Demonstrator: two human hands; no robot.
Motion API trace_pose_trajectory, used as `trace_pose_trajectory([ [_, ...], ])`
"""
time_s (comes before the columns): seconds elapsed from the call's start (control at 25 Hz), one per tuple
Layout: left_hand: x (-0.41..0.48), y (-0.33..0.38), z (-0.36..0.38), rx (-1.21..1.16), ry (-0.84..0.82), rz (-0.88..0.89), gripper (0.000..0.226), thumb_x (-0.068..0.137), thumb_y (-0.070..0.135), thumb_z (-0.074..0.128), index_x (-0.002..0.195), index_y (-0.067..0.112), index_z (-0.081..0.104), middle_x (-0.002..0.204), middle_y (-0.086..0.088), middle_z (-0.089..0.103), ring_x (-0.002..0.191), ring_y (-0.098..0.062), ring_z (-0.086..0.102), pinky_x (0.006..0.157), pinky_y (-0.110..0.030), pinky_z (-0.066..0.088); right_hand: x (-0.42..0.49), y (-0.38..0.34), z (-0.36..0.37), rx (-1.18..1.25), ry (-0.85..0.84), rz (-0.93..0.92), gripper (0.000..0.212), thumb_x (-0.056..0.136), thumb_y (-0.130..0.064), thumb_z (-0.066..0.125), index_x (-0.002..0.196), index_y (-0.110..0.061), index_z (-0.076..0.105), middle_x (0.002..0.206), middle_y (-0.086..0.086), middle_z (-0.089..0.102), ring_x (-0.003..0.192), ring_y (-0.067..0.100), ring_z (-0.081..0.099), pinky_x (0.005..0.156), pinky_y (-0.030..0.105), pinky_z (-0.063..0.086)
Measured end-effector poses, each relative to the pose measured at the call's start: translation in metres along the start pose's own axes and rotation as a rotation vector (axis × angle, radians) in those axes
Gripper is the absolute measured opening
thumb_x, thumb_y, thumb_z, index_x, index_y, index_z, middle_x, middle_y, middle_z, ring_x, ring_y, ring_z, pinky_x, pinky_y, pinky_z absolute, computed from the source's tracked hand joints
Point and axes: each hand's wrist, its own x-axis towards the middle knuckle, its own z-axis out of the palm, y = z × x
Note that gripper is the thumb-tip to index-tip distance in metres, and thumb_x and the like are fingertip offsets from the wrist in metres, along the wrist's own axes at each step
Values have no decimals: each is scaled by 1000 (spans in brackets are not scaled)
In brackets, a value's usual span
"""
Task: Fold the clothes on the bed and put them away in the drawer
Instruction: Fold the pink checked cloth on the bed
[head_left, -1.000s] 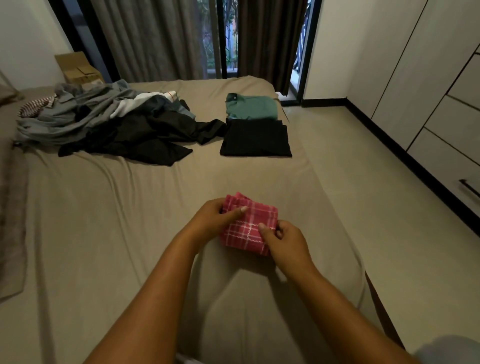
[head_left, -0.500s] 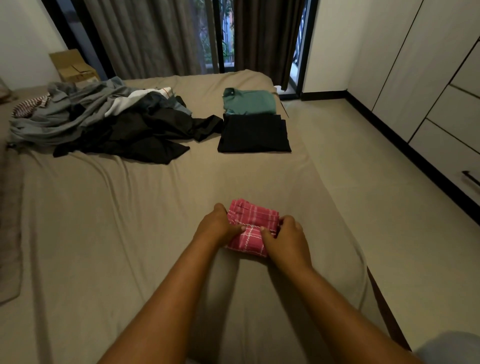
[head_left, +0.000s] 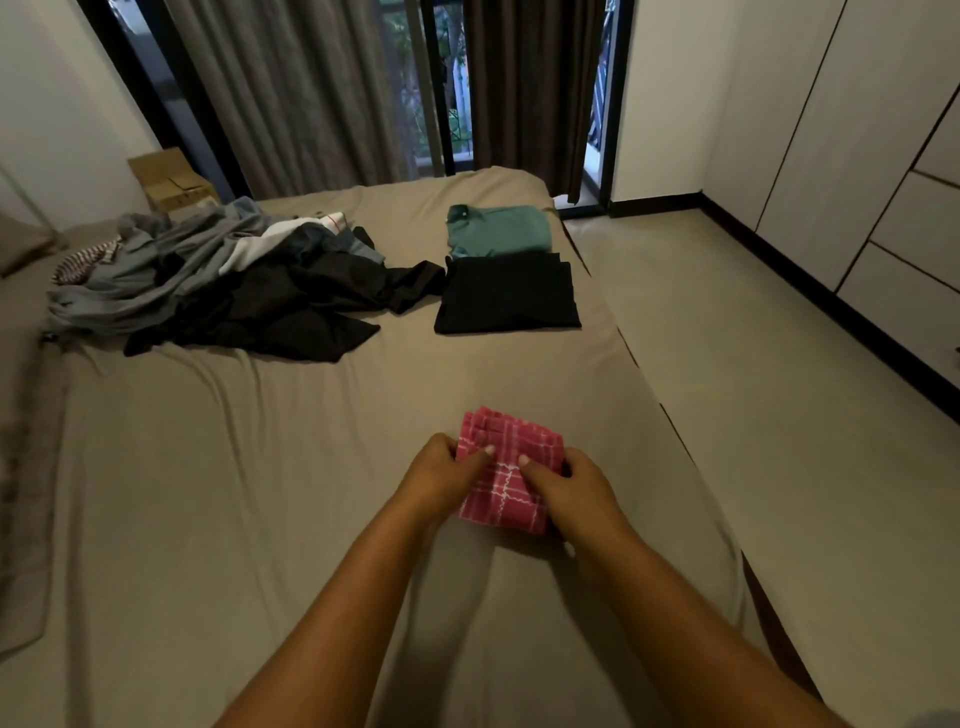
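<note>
1. Near the foot-side edge of the bed (head_left: 208, 519), a small folded pink plaid cloth (head_left: 511, 467) lies on the taupe sheet between two bare hands.
2. The left hand (head_left: 441, 475) grasps the cloth's left edge, thumb laid over the top of the fabric and fingers tucked at its side.
3. The right hand (head_left: 569, 488) grasps the right edge the same way, thumb pressed on the plaid face, fingers curled round the border.
4. Farther up the bed, toward its right side, a folded black garment (head_left: 506, 296) lies flat, and a folded green shirt (head_left: 498, 231) sits just beyond it, touching or nearly so.
5. To the left of those, a loose heap of unfolded clothes (head_left: 208, 280) spreads across the sheet: grey, black, white and a striped piece at the far left end.
6. A cardboard box (head_left: 169, 179) stands beyond the heap beside the wall.
7. Grey and brown curtains (head_left: 311, 88) hang over the dark-framed window behind the bed.
8. Built-in wardrobe drawers (head_left: 914, 244) line the right wall; all visible fronts are closed.
</note>
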Motion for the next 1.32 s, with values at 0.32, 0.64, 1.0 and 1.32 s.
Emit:
trace_pose_trajectory([
  [0.32,68,66,51,-300,166,273,62,98,21,63,148,26,27,119,-2,54,88,-11,67,63,-23,59,90,-75,-34,-170,284,-368,35,103,-33,52,133,-23,39,115,5,61,85,15,68,67,31,61],
  [0.64,152,33,95,171,302,399,46,101,35,52,147,31,44,125,3,45,93,-5,58,69,-10,50,175,-19,-57,-791,377,-446,53,100,-51,34,151,-37,31,136,3,48,122,20,46,95,41,52],
  [1.0,117,34,95,154,247,314,52,105,49,36,154,31,33,144,7,40,119,-3,46,90,-10,43,154,-18,-62,-799,223,-395,60,103,-60,27,157,-37,16,157,5,35,141,29,34,112,52,37],
  [1.32,15,-25,31,178,402,247,72,100,55,40,159,23,15,163,3,23,148,-10,21,120,-18,13,63,-18,-19,-1058,244,-363,76,98,-65,24,159,-32,-8,169,5,-5,155,30,-1,122,52,14],
])
